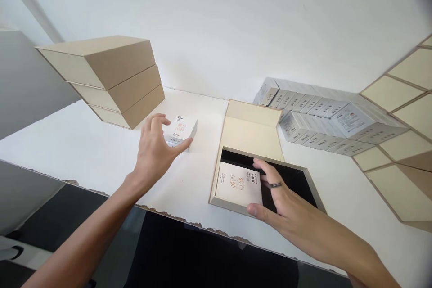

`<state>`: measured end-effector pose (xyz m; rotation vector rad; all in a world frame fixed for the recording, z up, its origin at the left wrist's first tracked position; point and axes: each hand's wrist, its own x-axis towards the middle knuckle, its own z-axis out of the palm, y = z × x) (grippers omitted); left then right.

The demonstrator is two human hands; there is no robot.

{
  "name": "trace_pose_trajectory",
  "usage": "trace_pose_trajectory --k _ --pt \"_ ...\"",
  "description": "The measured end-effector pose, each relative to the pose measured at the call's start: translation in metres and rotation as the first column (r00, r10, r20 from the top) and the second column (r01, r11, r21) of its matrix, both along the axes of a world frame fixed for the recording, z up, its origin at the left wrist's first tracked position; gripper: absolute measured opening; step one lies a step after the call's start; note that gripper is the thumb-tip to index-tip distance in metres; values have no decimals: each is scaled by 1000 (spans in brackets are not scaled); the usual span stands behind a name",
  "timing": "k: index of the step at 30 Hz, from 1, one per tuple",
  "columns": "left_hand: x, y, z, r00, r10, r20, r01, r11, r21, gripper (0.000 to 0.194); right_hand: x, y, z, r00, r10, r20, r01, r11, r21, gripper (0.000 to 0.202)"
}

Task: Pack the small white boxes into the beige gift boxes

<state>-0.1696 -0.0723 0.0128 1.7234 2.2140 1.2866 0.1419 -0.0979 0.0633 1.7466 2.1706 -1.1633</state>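
Note:
On the tabletop at centre left stands a small white printed box [180, 128]. My left hand [155, 144] is closed around it, fingers at its left side and thumb across its front right corner. An open beige gift box [253, 132] with a black inside lies right of the middle, its lid folded back. Another white printed box [238, 184] lies flat in the left part of it. My right hand [278, 191], with a dark ring, reaches into the gift box. Its thumb and fingers are spread apart at the white box's right edge.
Three closed beige boxes [124, 83] are stacked at the back left. Rows of small white boxes [324, 117] stand at the back right, beside stacked beige boxes [398, 162] at the right edge. The table's chipped front edge [189, 222] runs before me; a white wall [216, 22] rises behind.

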Motion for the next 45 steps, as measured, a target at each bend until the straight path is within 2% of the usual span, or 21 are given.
trace_pose_trajectory --k 3,5,7,12,18,22,28,31,34,36,38,39,41,43,45 --pt "-5 17 0 992 -2 -127 -36 953 -302 87 -6 2 -2 1000 15 -1 -15 999 -34 105" --pt "-5 24 -2 991 -29 -130 -33 894 -447 90 -10 3 -3 1000 28 1 -28 999 -33 116" --pt "-2 26 -5 991 -21 -132 -47 869 -493 81 -11 5 -5 999 52 4 -52 998 -24 119" --pt "-1 23 -8 995 1 -100 -49 880 -473 72 -10 7 -12 993 114 16 -115 991 74 96" --pt "-7 9 -3 998 -25 58 49 894 -445 72 -13 9 -10 989 145 12 -145 980 134 70" --pt "-6 -2 0 992 -43 119 83 932 -353 74 -14 12 -9 988 154 3 -153 975 160 72" --pt "-4 -16 -1 986 -99 136 137 942 -305 73 -8 12 -12 986 166 -1 -164 976 142 97" --pt "-3 -28 8 974 -83 210 144 945 -294 73 1 4 -12 995 96 -41 -87 979 187 97" --pt "2 -39 29 926 -169 337 260 933 -248 72 13 -2 -7 985 52 -167 8 939 343 66" --pt "11 -44 46 864 -315 393 422 878 -224 70 17 -3 -1 954 110 -279 33 885 464 52" --pt "24 -43 60 784 -463 414 585 773 -244 68 15 -1 6 922 145 -359 67 853 518 69" --pt "31 -42 66 743 -522 419 648 717 -257 68 11 2 10 910 136 -392 84 864 496 84" --pt "42 -38 72 678 -598 428 727 633 -268 69 2 8 15 879 111 -464 79 926 370 102" --pt "49 -35 74 632 -629 453 769 582 -264 70 -4 11 15 835 104 -540 35 970 242 103" --pt "48 -34 72 598 -628 498 796 540 -275 70 0 10 13 830 92 -550 34 976 215 103"
